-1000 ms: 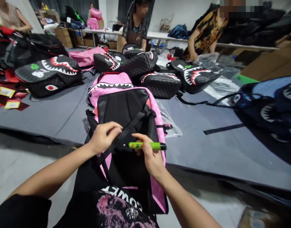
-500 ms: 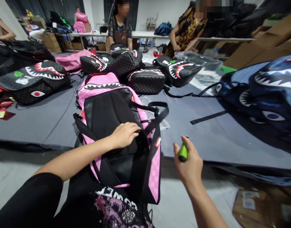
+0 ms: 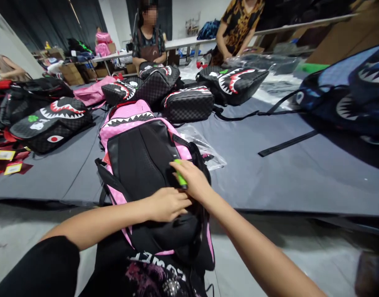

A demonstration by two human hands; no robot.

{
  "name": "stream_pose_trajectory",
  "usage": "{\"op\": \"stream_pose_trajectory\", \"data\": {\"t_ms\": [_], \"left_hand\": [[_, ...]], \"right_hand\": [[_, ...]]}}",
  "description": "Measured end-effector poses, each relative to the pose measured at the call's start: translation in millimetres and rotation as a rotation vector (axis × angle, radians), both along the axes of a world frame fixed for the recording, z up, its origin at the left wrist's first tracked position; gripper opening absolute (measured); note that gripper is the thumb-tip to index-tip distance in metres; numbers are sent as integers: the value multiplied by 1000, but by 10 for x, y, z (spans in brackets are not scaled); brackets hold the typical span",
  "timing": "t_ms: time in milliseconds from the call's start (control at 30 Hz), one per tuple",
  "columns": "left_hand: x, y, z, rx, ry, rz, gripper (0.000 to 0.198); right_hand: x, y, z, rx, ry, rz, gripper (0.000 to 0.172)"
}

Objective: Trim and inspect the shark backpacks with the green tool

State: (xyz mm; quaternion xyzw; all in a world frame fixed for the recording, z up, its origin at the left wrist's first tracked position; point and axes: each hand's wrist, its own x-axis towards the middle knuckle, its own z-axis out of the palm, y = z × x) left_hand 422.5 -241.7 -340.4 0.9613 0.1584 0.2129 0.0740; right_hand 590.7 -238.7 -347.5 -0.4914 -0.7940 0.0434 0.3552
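Observation:
A pink shark-mouth backpack point(image 3: 127, 119) lies back-side up in front of me, its black padded back panel point(image 3: 140, 159) facing up and its lower end on my lap. My right hand point(image 3: 194, 179) is closed round a green pen-like tool point(image 3: 180, 176) and rests on the panel's right edge by the strap. Just below it, my left hand point(image 3: 167, 204) presses on the black lower part of the backpack with fingers curled; whether they grip anything is hidden.
Several black shark-mouth backpacks point(image 3: 51, 123) point(image 3: 188, 103) lie on the grey mat point(image 3: 270, 177). A blue shark backpack point(image 3: 347, 99) sits at right, a clear plastic bag point(image 3: 204, 150) beside the pink one. People stand at a far table point(image 3: 189, 41). Tags point(image 3: 3, 156) lie at left.
My right hand has swung left from off to the side back onto the backpack with the green tool. My left hand slid down toward the backpack's lower end.

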Motion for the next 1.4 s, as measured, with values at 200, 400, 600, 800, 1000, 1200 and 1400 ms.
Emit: {"op": "stream_pose_trajectory", "data": {"t_ms": [200, 400, 600, 800, 1000, 1200, 1400], "left_hand": [[-55, 1047, 157, 114, 17, 153, 35], [304, 1488, 231, 265, 368, 133, 48], [50, 1842, 427, 297, 339, 101, 70], [-164, 2078, 463, 307, 246, 184, 60], [46, 1472, 43, 148, -3, 259, 41], [78, 1403, -234, 195, -311, 311, 50], [45, 1434, -349, 122, -302, 285, 51]], "right_hand": [[215, -104, -346, 158, 297, -329, 36], [127, -110, -488, 198, 57, -279, 35], [168, -88, -593, 158, 1, -303, 35], [96, -77, -432, 128, 244, -342, 34], [-129, 196, 25, -148, 970, -436, 39], [-206, 397, -135, -121, 754, -613, 42], [-253, 394, -265, -129, 676, -607, 37]]}}
